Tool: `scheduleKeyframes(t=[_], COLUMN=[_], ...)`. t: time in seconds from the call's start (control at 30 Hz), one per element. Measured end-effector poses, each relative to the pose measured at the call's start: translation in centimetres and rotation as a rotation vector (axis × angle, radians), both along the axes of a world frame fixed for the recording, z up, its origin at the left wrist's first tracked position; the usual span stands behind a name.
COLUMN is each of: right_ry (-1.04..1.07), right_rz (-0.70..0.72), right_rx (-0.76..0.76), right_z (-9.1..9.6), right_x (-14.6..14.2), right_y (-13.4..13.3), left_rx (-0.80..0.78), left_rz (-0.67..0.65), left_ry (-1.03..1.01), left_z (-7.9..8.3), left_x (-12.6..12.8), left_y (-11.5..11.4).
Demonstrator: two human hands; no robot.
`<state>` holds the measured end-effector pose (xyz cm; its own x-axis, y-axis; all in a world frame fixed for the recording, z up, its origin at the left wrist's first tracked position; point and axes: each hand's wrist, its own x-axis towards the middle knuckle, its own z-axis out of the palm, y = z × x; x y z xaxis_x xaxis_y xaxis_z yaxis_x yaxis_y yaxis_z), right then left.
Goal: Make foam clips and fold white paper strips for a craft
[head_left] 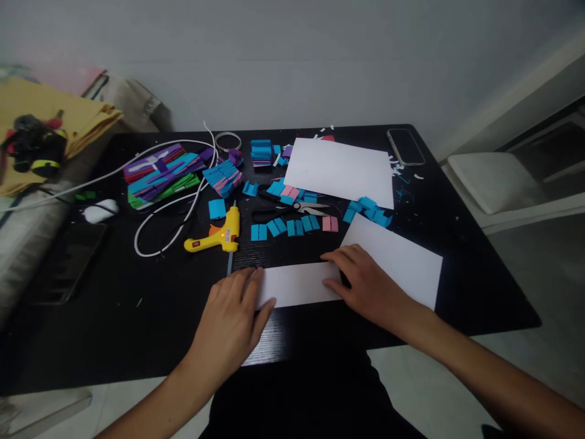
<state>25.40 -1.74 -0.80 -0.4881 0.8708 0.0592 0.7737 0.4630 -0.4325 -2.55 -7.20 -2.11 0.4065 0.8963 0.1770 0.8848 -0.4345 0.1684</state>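
L hand (231, 314) flat on strip (297, 285) L edge, R hand (368, 286) flat on R edge, table (137, 323) free near-L

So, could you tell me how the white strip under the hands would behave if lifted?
Probably floppy: the strip looks paper-thin and lies flat. Likely light and apt to slide on the smooth table.

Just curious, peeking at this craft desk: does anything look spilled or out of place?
Nothing looks damaged, but it is messy. Tiny white paper scraps lie scattered on the black table beside the phone, and folded blue pieces are strewn loosely around the scissors. The yellow glue gun lies on its side.
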Motion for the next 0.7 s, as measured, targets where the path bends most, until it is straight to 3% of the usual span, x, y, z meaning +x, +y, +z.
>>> scheduleKeyframes(t=[0.2, 0.3, 0.43, 0.5, 0.6, 0.7], right_ry=[-0.007, 0.073, 0.302, 0.411, 0.606, 0.839], right_rz=[0.059, 0.064, 0.08, 0.085, -0.018, -0.139], right_rx=[-0.115, -0.181, -0.357, -0.395, -0.418, -0.541], right_z=[1.1, 2.0, 3.6, 3.9, 3.4, 2.2], right_x=[-0.1, -0.5, -1.5, -1.9, -2.2, -2.0], right_y=[1.6, 2.2, 3.2, 3.9, 5.2, 6.2], left_rx=[-0.142, -0.343, -0.738, -0.803, -0.802, -0.826], left_rz=[-0.001, -0.035, -0.077, -0.111, -0.105, 0.001], left_ry=[-0.068, -0.228, -0.453, -0.496, -0.616, -0.823], left_z=[1.3, 2.6, 4.8, 5.5, 5.4, 4.2], left_x=[0.0, -0.2, 0.1, 0.5, 1.0, 1.4], left_y=[1.1, 2.3, 4.9, 6.4, 8.4, 9.6])
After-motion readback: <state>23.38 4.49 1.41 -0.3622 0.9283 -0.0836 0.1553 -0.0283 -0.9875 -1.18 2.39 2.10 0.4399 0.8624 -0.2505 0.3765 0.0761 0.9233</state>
